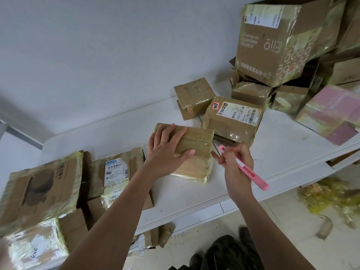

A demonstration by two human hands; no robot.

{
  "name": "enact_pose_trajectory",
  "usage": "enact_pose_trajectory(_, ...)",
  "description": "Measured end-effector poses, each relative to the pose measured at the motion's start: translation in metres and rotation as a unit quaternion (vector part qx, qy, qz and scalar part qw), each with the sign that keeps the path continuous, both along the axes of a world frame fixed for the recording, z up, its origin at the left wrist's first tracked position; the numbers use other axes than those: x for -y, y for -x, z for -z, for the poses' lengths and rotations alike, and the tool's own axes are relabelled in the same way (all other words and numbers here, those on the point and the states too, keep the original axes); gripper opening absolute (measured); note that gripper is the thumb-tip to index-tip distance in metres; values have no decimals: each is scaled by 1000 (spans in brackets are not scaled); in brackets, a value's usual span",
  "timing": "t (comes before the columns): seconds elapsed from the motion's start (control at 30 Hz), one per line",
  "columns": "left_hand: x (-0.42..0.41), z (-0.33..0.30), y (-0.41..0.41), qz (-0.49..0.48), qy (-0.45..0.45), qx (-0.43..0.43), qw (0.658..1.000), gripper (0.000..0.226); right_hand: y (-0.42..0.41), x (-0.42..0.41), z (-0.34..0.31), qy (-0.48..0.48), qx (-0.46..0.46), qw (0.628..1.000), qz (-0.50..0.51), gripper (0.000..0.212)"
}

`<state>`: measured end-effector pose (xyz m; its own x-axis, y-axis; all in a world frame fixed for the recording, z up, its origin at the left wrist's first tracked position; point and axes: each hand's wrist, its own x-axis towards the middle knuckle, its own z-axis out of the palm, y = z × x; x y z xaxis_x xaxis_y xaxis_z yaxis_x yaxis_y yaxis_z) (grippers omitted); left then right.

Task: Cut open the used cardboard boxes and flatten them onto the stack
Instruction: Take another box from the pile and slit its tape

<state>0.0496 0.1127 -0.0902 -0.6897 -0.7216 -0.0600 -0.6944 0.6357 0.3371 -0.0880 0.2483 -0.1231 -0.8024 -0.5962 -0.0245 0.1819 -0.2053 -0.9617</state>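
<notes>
Your left hand (pixel 167 151) presses flat on the taped box (pixel 191 151); right grip (pixel 236 162) clamped on the pink cutter (pixel 247 169) beside it. Box uncut; flattened stack (pixel 48 184) left, many sealed boxes (pixel 232 117) beyond.

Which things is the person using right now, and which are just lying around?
In use:
- left hand resting flat on the small taped box
- right hand gripping the pink cutter
- flattened boxes stacked at the left

Lying about:
- labelled box behind
- big printed box on the pile at the right
- yellow tape scraps on the floor
</notes>
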Motion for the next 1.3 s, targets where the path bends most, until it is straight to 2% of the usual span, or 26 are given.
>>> enact_pose_trajectory(0.07, 0, 0, 0, 1, 3, -5, 1000, 83, -3, -4, 1, 3, -15, 1000, -11, 18)
enact_pose_trajectory(0.37, -4, -1, -3, -2, 16, -19, 1000, 85, -12, -16, 5, 2, -24, 999, -28, 37)
enact_pose_trajectory(0.47, -5, -2, -2, -5, 18, -25, 1000, 79, -14, -25, 6, -17, -45, 998, -47, 28)
enact_pose_trajectory(0.6, -5, 0, -2, -13, 12, -39, 999, 70, 5, -33, -2, -35, -145, 987, -61, 17)
enact_pose_trajectory(0.73, -5, -2, -3, -11, -4, -93, 996, 64, 25, -8, -17, -26, -121, 992, 8, 18)
enact_pose_trajectory(0.87, -6, -4, -11, 3, -29, -118, 993, 56, 31, 25, -22, -49, -170, 984, -23, 19)
enact_pose_trajectory(0.97, -10, -5, -12, -106, -34, -109, 988, 68, 21, 28, -15, -66, -195, 978, -31, 20)
enact_pose_trajectory(1.03, -12, -8, -11, -208, -33, -117, 971, 78, 9, 20, -9, -54, -197, 979, 10, 24)
enact_pose_trajectory(1.1, -13, -13, -9, -266, -73, -126, 953, 75, -3, 10, -5, -34, -202, 978, 50, 21)
enact_pose_trajectory(1.2, -15, -18, -1, -291, -144, -147, 934, 63, -19, -1, 0, -13, -190, 981, 33, 11)
enact_pose_trajectory(1.23, -19, -19, 3, -288, -136, -129, 939, 66, -22, -4, 1, -6, -191, 982, 14, 11)
enact_pose_trajectory(1.3, -29, -22, 14, -277, -103, -61, 953, 90, -25, -8, 1, 4, -199, 980, -5, 13)
